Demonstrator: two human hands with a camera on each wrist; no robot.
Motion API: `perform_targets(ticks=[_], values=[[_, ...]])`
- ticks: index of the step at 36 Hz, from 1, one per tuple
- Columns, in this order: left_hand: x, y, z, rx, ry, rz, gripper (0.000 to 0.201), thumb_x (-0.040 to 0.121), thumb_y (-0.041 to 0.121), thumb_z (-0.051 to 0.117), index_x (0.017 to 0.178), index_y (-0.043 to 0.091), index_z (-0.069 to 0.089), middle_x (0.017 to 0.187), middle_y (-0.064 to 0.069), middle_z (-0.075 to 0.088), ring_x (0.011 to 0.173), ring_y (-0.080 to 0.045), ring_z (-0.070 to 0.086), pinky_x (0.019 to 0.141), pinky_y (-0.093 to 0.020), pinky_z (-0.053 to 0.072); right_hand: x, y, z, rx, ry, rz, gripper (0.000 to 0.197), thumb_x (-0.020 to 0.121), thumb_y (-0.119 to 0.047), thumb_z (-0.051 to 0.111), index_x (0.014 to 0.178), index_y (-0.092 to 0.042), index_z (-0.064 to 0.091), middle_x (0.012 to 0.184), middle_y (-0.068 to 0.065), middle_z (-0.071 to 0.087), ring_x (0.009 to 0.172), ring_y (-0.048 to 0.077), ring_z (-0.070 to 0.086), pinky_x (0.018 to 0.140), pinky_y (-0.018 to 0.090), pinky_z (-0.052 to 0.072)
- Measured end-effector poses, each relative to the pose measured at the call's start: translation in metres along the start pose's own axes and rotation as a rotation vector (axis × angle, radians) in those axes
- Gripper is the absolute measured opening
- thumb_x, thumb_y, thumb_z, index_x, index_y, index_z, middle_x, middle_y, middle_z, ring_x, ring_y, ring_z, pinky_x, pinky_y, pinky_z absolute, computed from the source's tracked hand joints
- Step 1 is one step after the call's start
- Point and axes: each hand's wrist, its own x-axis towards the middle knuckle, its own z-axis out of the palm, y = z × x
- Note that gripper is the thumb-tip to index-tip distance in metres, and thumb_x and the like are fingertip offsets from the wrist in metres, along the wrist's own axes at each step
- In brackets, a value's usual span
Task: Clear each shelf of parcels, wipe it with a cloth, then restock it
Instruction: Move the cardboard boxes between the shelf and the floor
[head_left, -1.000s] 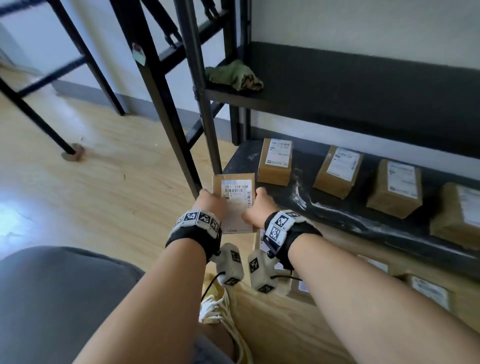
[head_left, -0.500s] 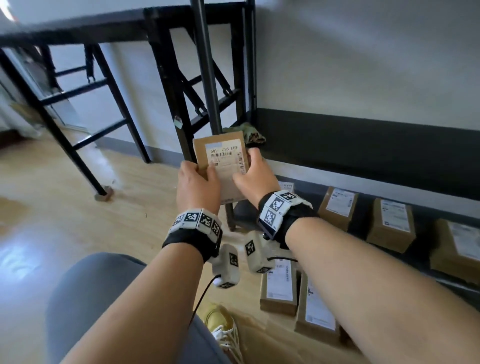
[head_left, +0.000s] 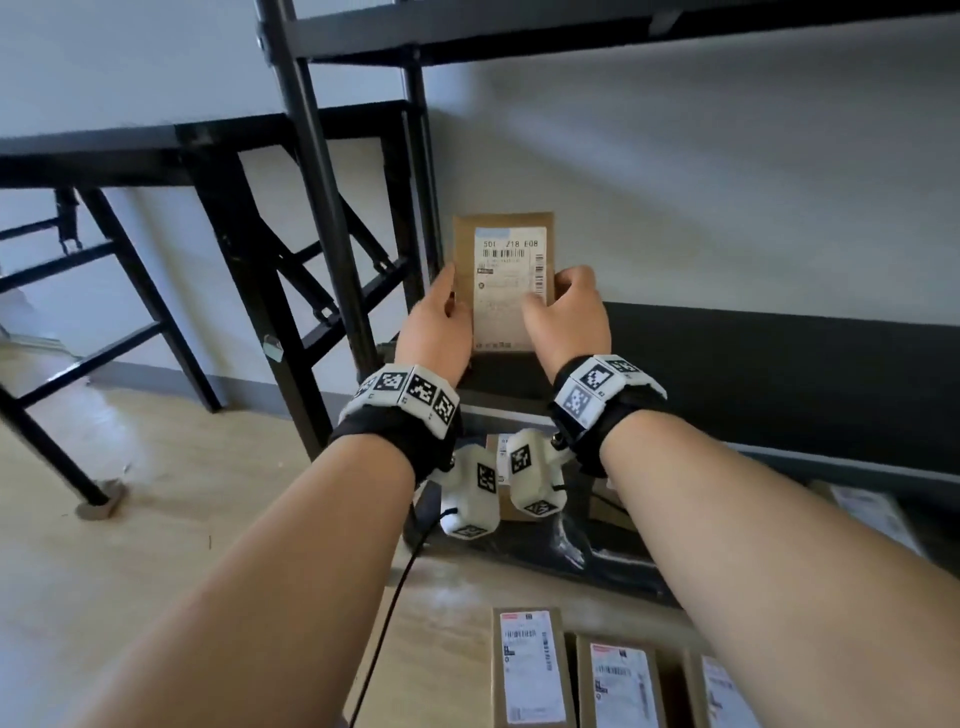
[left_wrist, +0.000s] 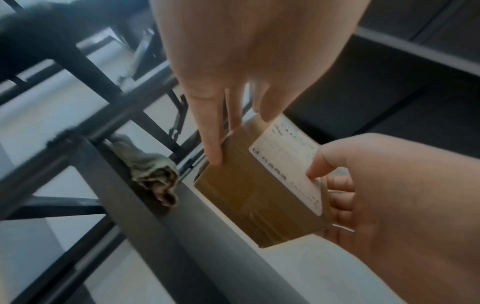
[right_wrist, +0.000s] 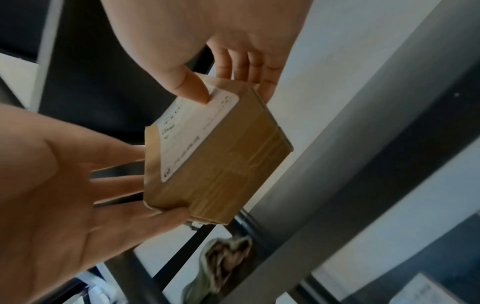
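Label: white sticker on the parcel (head_left: 503, 283) reads "501 Z18 E08" over a barcode; the smaller print is too blurred to read.
Parcel: small brown cardboard box, taped, held upright with the sticker facing the person, above the left end of the shelf (head_left: 779, 374).
Left hand (head_left: 439, 325): fingers straight along the parcel's left side and behind it, thumb on its front edge.
Right hand (head_left: 569, 312): thumb pressed on the sticker, fingers curled behind the parcel's right side.
Cloth (left_wrist: 153, 172): crumpled greenish rag lying on the shelf's left end, just beside the parcel.
Shelf: black metal rack with flat dark boards and slim upright posts; another board runs above.
Floor parcels (head_left: 532, 670): three like boxes with white barcode stickers, red-marked at the top, side by side near the person; print unreadable.
Lower shelf: more boxes partly hidden behind the wrists.
Room: pale wall, light wood-look floor (head_left: 156, 545), black folding table (head_left: 104, 156) at far left.
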Motion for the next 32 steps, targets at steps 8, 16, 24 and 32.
perform_targets(ticks=[8,16,24,32], values=[[0.054,0.007,0.044,0.078,-0.13,0.066,0.036,0.097,0.022,0.038,0.131,0.028,0.049,0.11,0.005,0.066,0.09,-0.016,0.065,0.078,-0.035,0.058,0.057,0.023,-0.009,-0.131,-0.033,0.013,0.026,0.094,-0.025,0.048,0.118,-0.018,0.057,0.118,0.002,0.064,0.09,0.015,0.058,0.064,0.022,0.046],[0.073,-0.005,0.068,0.131,-0.23,0.015,0.05,0.096,0.017,0.04,0.144,0.027,0.038,0.136,-0.002,0.053,0.112,-0.024,0.059,0.096,-0.031,0.047,0.069,0.038,-0.007,-0.19,-0.141,0.112,0.031,0.091,-0.023,0.047,0.12,-0.026,0.058,0.12,-0.003,0.065,0.101,0.018,0.062,0.076,0.026,0.048],[0.073,-0.014,0.075,0.107,-0.249,0.031,0.051,0.097,0.011,0.04,0.146,0.026,0.036,0.146,-0.003,0.043,0.125,-0.02,0.049,0.098,-0.022,0.039,0.071,0.047,-0.005,-0.185,-0.129,0.171,0.033,0.096,-0.03,0.047,0.127,-0.022,0.052,0.128,0.001,0.06,0.104,0.019,0.058,0.077,0.025,0.04],[0.054,-0.025,0.072,0.021,-0.185,0.024,0.058,0.092,0.01,0.042,0.145,0.03,0.035,0.137,-0.004,0.049,0.118,-0.021,0.054,0.096,-0.028,0.045,0.054,0.058,-0.016,-0.166,-0.046,0.203,0.052,0.094,-0.029,0.051,0.144,-0.019,0.041,0.141,0.004,0.049,0.122,0.021,0.052,0.084,0.022,0.037]])
